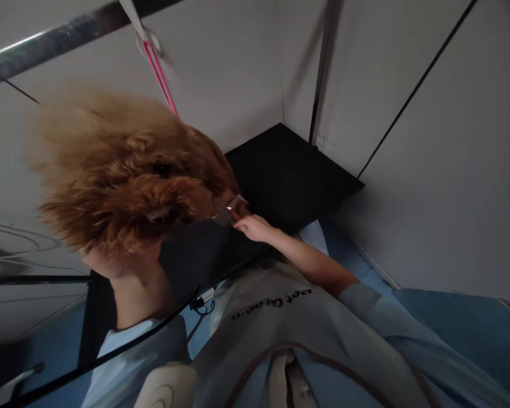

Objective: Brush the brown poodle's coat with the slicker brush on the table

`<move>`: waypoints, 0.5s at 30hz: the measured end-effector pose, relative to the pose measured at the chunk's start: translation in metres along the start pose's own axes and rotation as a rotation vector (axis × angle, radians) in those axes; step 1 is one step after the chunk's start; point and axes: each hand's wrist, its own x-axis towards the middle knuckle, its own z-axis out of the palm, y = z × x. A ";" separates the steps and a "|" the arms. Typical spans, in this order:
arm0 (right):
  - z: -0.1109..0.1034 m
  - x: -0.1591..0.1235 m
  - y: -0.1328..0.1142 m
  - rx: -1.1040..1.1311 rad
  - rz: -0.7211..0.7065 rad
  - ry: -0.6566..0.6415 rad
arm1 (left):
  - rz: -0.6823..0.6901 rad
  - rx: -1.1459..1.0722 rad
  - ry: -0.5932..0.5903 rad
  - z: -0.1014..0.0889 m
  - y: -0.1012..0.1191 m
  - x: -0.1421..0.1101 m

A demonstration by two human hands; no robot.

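Observation:
A curly-haired brown dog (127,170) with a large fluffy head is on a black grooming table (289,175), facing me. My left hand (123,258) is under the dog's chin and cups the jaw from below; its fingers are mostly hidden in the fur. In my right hand (255,228) is a grooming brush (233,214) with an orange-brown handle and a flat, pale head. The brush is beside the dog's body, just behind its head. The exact shape of the brush head is hard to make out.
A pink loop (159,76) runs from a strap on the metal bar (59,45) down behind the dog's head. Pale wall panels (442,124) stand behind the table. Thin cables (21,243) hang at the left. My grey apron (276,317) touches the table's near edge.

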 end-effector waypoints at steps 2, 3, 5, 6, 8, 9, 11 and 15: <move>0.005 -0.012 0.011 -0.013 0.156 -0.116 | 0.009 0.024 0.029 -0.002 -0.002 -0.002; 0.009 -0.018 0.015 -0.009 0.195 -0.167 | 0.003 0.038 0.051 -0.004 -0.003 -0.003; 0.014 -0.026 0.017 0.021 0.173 -0.205 | -0.008 0.066 0.078 -0.007 -0.003 -0.005; 0.015 -0.025 0.015 0.044 0.131 -0.180 | -0.008 0.079 0.068 -0.009 -0.004 -0.006; 0.014 -0.017 0.013 0.069 0.044 -0.076 | 0.015 0.104 0.023 -0.011 -0.004 -0.007; 0.013 -0.013 0.013 0.058 0.032 -0.038 | 0.029 0.121 -0.005 -0.011 -0.003 -0.008; 0.012 -0.009 0.015 0.001 0.079 -0.060 | 0.041 0.146 -0.014 -0.010 -0.003 -0.009; 0.012 -0.014 0.018 -0.050 0.135 -0.231 | 0.027 0.150 0.086 -0.007 -0.004 -0.013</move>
